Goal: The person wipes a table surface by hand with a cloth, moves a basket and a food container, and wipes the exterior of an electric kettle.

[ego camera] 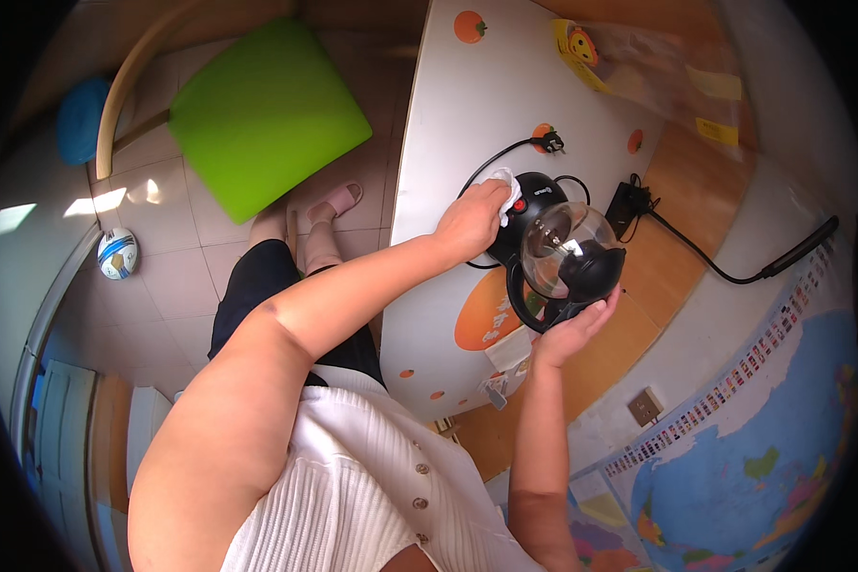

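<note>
A black coffee maker (540, 191) with a red switch is on the white table (436, 143), its power cord and plug lying beside it. My left hand (474, 220) presses a crumpled white cloth or tissue (506, 191) against its housing near the switch. A clear round glass carafe (568, 232) with a black lid and handle overlaps the machine in the picture. At the carafe's lower side, my right hand (578, 330) supports the black part by the lid and handle; its palm and some fingers are partly hidden.
A black adapter with cables (625, 204) lies by the table's far edge. A clear plastic bag (658, 79) is at the top right. Small items (497, 393) rest near my right forearm. A green chair (272, 114) and a ball (118, 254) are at the left.
</note>
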{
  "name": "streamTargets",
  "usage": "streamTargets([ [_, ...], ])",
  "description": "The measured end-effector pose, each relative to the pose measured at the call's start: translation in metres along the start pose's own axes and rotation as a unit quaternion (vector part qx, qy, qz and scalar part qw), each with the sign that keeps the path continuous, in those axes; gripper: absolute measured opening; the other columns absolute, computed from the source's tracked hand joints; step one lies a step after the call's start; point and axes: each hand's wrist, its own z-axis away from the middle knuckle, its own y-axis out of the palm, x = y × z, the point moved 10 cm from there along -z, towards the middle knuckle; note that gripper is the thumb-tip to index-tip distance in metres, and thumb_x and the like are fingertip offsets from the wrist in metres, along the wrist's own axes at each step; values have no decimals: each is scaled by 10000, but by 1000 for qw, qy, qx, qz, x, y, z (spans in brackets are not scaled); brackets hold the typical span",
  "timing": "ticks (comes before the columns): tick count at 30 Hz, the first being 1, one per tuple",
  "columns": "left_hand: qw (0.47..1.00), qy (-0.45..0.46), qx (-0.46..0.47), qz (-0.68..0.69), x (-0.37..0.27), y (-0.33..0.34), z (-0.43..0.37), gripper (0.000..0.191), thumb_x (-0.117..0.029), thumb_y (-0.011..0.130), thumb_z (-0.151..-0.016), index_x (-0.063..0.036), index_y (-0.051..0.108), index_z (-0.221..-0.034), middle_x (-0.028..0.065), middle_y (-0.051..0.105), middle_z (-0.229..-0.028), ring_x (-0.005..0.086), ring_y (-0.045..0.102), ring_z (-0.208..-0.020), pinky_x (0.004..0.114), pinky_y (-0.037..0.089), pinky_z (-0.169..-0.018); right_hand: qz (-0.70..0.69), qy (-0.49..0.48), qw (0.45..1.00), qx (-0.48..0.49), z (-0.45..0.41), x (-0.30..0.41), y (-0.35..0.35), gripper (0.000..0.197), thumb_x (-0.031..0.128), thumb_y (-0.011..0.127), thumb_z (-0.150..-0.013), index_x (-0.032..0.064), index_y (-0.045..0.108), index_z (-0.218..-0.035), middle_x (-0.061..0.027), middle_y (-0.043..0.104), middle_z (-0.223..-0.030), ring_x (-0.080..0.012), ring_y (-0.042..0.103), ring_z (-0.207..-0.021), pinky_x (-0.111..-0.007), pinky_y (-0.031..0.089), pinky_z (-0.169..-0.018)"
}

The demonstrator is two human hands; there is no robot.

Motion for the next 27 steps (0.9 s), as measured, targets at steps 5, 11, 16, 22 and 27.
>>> streamTargets([
  [5, 992, 111, 2, -53, -32, -3, -5, 304, -6, 543, -782, -66, 576, -1078, 111, 549, -1151, 323, 531, -994, 399, 468, -848, -34, 15, 999, -6, 1, -5, -3, 530, 352, 281, -1022, -6, 303, -1412, -203, 333, -1427, -290, 395, -1278, -387, 314, -1070],
  [11, 979, 139, 128, -72, -34, 13, -26, 310, 17, 528, -777, -94, 573, -1063, 86, 534, -1088, 312, 518, -990, 388, 466, -841, -24, 11, 1000, -2, 0, -4, -3, 503, 331, 295, -1024, 18, 303, -1418, -193, 339, -1426, -284, 390, -1280, -375, 310, -1068],
  [16, 974, 141, 143, -103, -23, 15, -40, 323, 4, 513, -774, -91, 578, -1075, 90, 552, -1049, 310, 541, -983, 393, 477, -823, -36, 5, 999, -16, 1, 5, 1, 495, 321, 304, -1023, 20, 307, -1416, -183, 352, -1419, -275, 392, -1276, -365, 317, -1063],
  [22, 966, 112, 187, -140, -16, 20, -50, 308, -5, 527, -769, -75, 587, -1063, 109, 559, -1025, 324, 555, -985, 419, 477, -808, -32, -4, 999, -21, 1, 7, -1, 484, 300, 312, -1019, 21, 316, -1414, -175, 364, -1413, -268, 404, -1269, -359, 328, -1058],
  [27, 955, 214, 182, -91, -43, 21, -38, 264, 26, 536, -744, -67, 613, -979, 100, 557, -996, 301, 532, -955, 384, 456, -850, -37, -23, 999, -22, 1, 6, -2, 477, 292, 312, -1019, 20, 325, -1410, -173, 373, -1409, -268, 420, -1258, -356, 334, -1055],
])
